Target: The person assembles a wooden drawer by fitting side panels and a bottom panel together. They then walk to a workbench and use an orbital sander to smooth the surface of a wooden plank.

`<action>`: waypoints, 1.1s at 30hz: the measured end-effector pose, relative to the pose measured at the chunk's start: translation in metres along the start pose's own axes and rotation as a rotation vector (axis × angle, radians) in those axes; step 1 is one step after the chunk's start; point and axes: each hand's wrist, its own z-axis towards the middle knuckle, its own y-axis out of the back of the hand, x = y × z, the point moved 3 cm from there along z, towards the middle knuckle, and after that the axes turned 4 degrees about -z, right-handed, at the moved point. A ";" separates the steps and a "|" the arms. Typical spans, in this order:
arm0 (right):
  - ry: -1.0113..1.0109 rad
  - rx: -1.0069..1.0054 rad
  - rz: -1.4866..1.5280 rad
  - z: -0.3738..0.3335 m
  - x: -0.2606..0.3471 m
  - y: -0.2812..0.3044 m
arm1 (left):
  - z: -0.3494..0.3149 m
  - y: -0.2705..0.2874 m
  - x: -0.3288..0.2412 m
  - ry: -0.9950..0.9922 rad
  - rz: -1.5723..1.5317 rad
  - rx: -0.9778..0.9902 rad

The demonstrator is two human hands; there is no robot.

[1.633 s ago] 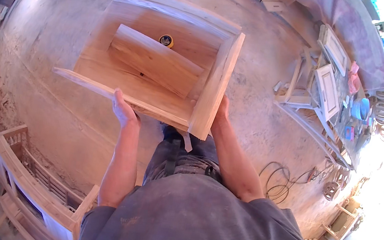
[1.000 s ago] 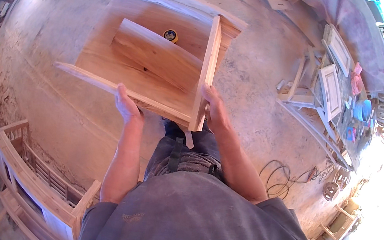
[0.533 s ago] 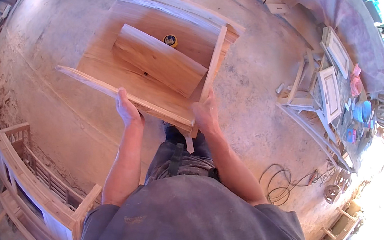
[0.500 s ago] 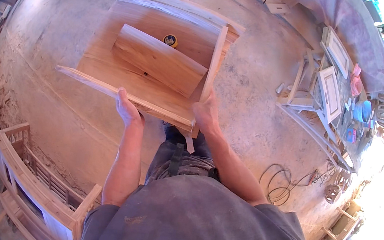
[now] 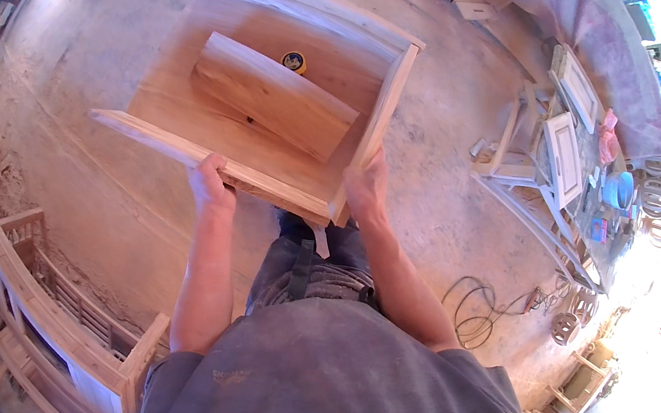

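In front of me is a shallow wooden box (image 5: 258, 184), with board edges along its near, right and far sides. My left hand (image 5: 212, 183) is closed round the near board, with the thumb over its top edge. My right hand (image 5: 365, 188) grips the right-hand board (image 5: 389, 101) close to the near right corner; some of its fingers are hidden. Inside the box a loose wide plank (image 5: 278, 98) lies aslant. Beyond it, against the bottom panel, rests a yellow and black tape measure (image 5: 293, 62).
On the right stands a wooden trestle (image 5: 508, 172) with pale panel doors (image 5: 563, 159) and a blue tub (image 5: 618, 189). Coiled cable (image 5: 478, 312) lies on the floor below it. A slatted wooden furniture frame (image 5: 70, 314) stands at the lower left.
The far end of the right-hand board has swung right to the end of the far board. My left hand has shifted slightly left and closed on the near board; my right hand moved slightly right.
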 end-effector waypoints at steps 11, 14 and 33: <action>0.065 -0.027 -0.061 0.008 0.001 -0.007 | -0.002 0.011 -0.005 -0.001 -0.073 -0.073; 0.141 -0.037 -0.035 0.020 -0.032 -0.009 | -0.002 0.016 -0.002 0.041 0.004 -0.106; -0.022 0.011 0.131 0.001 -0.005 -0.015 | -0.023 -0.007 0.010 -0.029 -0.073 -0.186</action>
